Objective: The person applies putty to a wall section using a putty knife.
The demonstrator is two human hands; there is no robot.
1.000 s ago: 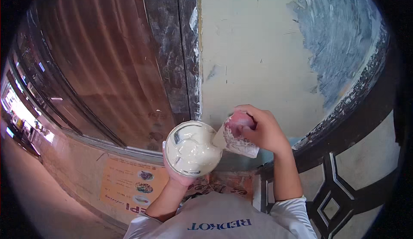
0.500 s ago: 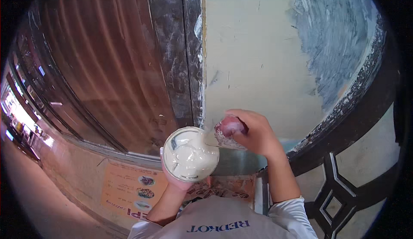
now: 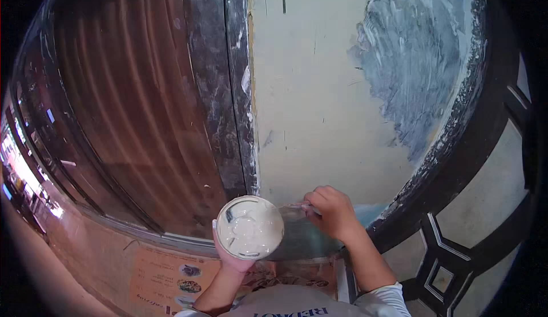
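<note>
Cream-coloured paste [image 3: 262, 221], wet and glossy, lies in a round bowl [image 3: 282, 235] near six o'clock in the view, with dark streaks showing at the bowl's eleven and six o'clock. The left hand [image 3: 233, 261] grips the bowl from its seven-to-nine o'clock side; the right hand [image 3: 330, 209], at the bowl's two-to-three o'clock, is closed on a thin scraper [image 3: 297, 205] seen nearly edge-on. Whether the blade touches the rim, I cannot tell. With a single hand supporting the bowl, a hard push against its rim could probably tip it and slide paste out; an overloaded blade might drip below the pale wall panel [image 3: 308, 88] at twelve o'clock.
</note>
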